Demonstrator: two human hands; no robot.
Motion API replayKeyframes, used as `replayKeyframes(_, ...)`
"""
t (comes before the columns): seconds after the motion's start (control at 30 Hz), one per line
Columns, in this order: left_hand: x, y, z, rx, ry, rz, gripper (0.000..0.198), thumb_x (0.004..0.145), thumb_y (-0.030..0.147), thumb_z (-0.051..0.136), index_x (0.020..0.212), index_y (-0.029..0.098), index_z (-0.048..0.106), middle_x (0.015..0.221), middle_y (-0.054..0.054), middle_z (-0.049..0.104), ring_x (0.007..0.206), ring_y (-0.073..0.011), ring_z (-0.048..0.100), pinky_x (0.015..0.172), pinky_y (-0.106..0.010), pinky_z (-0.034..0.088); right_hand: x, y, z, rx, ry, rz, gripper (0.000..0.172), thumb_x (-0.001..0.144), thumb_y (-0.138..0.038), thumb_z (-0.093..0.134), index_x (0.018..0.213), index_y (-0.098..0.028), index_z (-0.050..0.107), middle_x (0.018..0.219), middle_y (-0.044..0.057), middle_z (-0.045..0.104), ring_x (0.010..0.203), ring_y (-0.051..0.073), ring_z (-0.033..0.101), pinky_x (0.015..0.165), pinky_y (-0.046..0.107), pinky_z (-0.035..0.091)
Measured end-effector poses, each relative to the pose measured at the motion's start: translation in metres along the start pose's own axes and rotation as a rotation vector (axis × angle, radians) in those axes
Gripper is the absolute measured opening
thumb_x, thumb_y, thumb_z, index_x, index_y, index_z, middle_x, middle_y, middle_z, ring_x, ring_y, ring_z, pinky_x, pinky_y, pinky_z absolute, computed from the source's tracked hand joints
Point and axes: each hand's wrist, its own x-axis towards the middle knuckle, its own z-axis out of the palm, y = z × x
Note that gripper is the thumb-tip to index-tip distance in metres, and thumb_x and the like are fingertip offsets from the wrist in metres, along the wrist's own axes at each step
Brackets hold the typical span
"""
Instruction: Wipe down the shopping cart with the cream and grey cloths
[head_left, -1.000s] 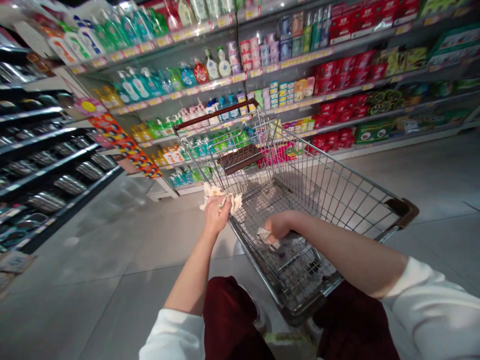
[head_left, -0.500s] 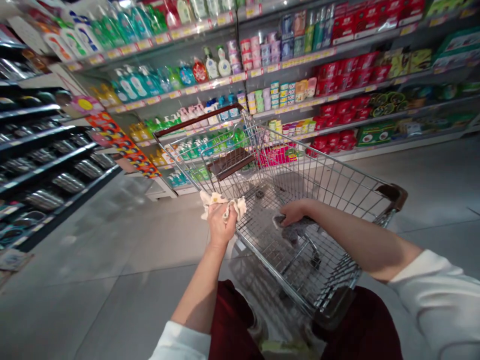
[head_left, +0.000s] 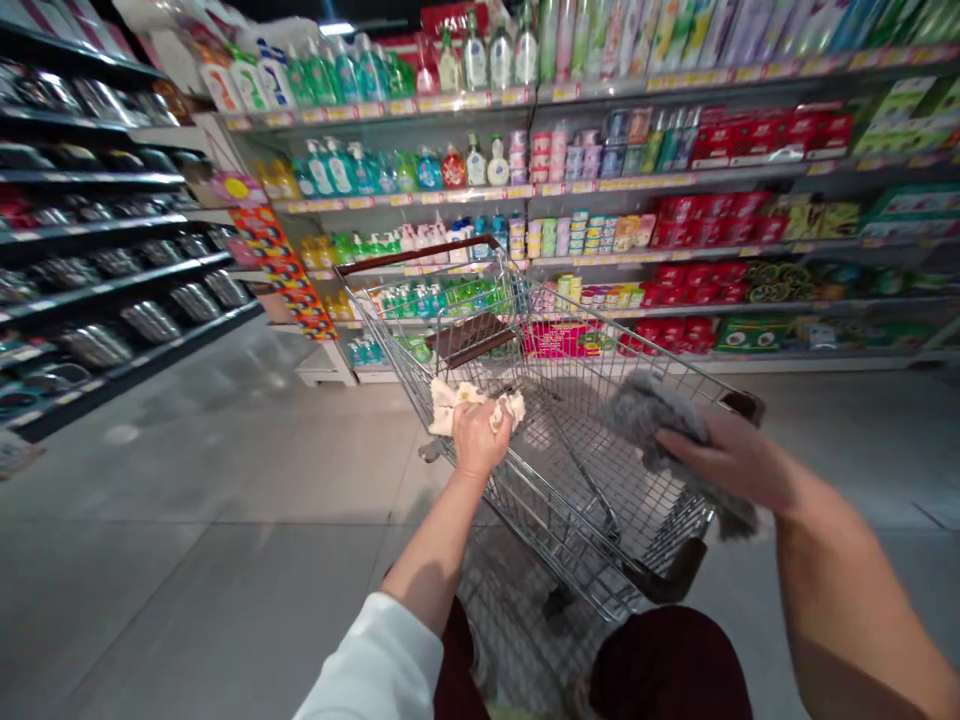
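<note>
My left hand [head_left: 478, 440] is closed around a crumpled cream cloth [head_left: 444, 402] and rests at the near side rail of the shopping cart [head_left: 551, 478]. Whether it also grips the rail is hidden. A grey cloth [head_left: 649, 405] hangs from my right hand [head_left: 724, 460], its fingers closed on it, above the right part of the cart basket. The cart is a wire one with a brown handle [head_left: 416, 257], a brown child-seat flap [head_left: 472, 340] and dark corner bumpers [head_left: 675, 572]. Its basket holds nothing that I can see.
Shelves with pump bottles [head_left: 330, 168], tubs and red boxes [head_left: 739, 137] run behind the cart. At the left, dark shelves carry metal pots [head_left: 150, 322]. An orange display strip [head_left: 281, 270] hangs at the shelf end. My knees are close to the cart's near corner.
My right hand has lifted the grey cloth from inside the basket up and to the right. The left hand has shifted slightly right in view, and the camera has tilted up.
</note>
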Motion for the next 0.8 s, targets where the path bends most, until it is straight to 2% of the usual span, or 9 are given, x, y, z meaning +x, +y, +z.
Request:
replayKeyframes(0.1,-0.002,0.005,-0.003,0.015,-0.016,0.004,0.03,0.093,0.03,0.048,0.066,0.021,0.056,0.062,-0.003,0.061,0.066,-0.0187,0.058,0.079,-0.034,0.038,-0.057,-0.042,0.054,-0.238,0.153,-0.072,0.033,0.094,-0.046,0.043,0.1,-0.023,0.066,0.091,0.006,0.072,0.078,0.02,0.068,0.064,0.028,0.05)
replayKeyframes(0.17,-0.004,0.006,-0.007,0.03,-0.039,0.006,0.028,0.093,0.03,0.049,0.068,0.021,0.058,0.064,-0.003,0.064,0.068,-0.019,0.06,0.08,-0.034,0.038,-0.08,-0.063,0.095,-0.389,0.241,-0.066,0.035,0.099,-0.041,0.037,0.095,-0.021,0.066,0.085,0.006,0.071,0.069,0.018,0.067,0.058,0.027,0.047)
replayKeyframes(0.2,-0.006,0.007,-0.01,0.038,-0.055,0.004,0.028,0.093,0.03,0.05,0.068,0.021,0.058,0.065,-0.004,0.064,0.069,-0.0191,0.06,0.081,-0.034,0.038,-0.087,-0.071,0.111,-0.482,0.288,-0.018,0.037,0.099,-0.043,0.037,0.091,-0.02,0.065,0.084,0.006,0.07,0.069,0.019,0.067,0.058,0.028,0.046)
replayKeyframes(0.3,-0.01,0.007,-0.022,0.05,-0.105,-0.008,0.028,0.094,0.03,0.05,0.068,0.021,0.058,0.066,-0.004,0.065,0.071,-0.0195,0.061,0.08,-0.034,0.039,-0.096,-0.084,0.136,-0.657,0.34,0.055,0.045,0.1,-0.049,0.038,0.076,-0.02,0.062,0.073,0.006,0.066,0.066,0.019,0.065,0.058,0.029,0.044)
replayKeyframes(0.43,-0.017,0.014,-0.034,0.001,-0.162,-0.016,0.024,0.091,0.028,0.053,0.068,0.021,0.059,0.065,-0.005,0.066,0.068,-0.0208,0.061,0.077,-0.036,0.038,-0.095,-0.078,0.129,-0.717,0.2,0.05,0.05,0.1,-0.049,0.031,0.076,-0.023,0.066,0.078,0.01,0.068,0.073,0.021,0.067,0.066,0.031,0.048)
replayKeyframes(0.57,-0.022,0.032,-0.036,-0.078,-0.169,-0.061,0.024,0.09,0.031,0.055,0.068,0.023,0.059,0.063,-0.006,0.065,0.066,-0.0219,0.061,0.075,-0.038,0.039,-0.098,-0.055,0.113,-0.711,0.123,0.138,0.053,0.099,-0.049,0.027,0.078,-0.025,0.069,0.085,0.013,0.071,0.077,0.025,0.07,0.066,0.034,0.052)
replayKeyframes(0.67,-0.026,0.054,-0.036,-0.109,-0.212,-0.069,0.025,0.091,0.034,0.055,0.069,0.024,0.059,0.066,-0.006,0.067,0.069,-0.0232,0.063,0.074,-0.041,0.041,-0.1,-0.023,0.098,-0.699,0.118,0.208,0.053,0.097,-0.052,0.025,0.082,-0.028,0.07,0.087,0.01,0.072,0.073,0.025,0.07,0.062,0.036,0.052)
replayKeyframes(0.73,-0.028,0.07,-0.035,-0.102,-0.249,-0.036,0.024,0.093,0.037,0.055,0.073,0.025,0.06,0.071,-0.008,0.069,0.073,-0.0257,0.066,0.076,-0.045,0.041,-0.098,0.008,0.085,-0.699,0.11,0.239,0.054,0.094,-0.056,0.024,0.086,-0.031,0.071,0.087,0.01,0.073,0.075,0.029,0.071,0.063,0.04,0.054)
replayKeyframes(0.8,-0.031,0.085,-0.035,-0.088,-0.271,0.006,0.021,0.093,0.04,0.055,0.078,0.025,0.06,0.077,-0.01,0.071,0.078,-0.0283,0.067,0.077,-0.048,0.041,-0.091,0.046,0.069,-0.666,0.082,0.188,0.05,0.09,-0.054,0.027,0.092,-0.035,0.073,0.099,0.01,0.074,0.085,0.032,0.071,0.069,0.045,0.055)
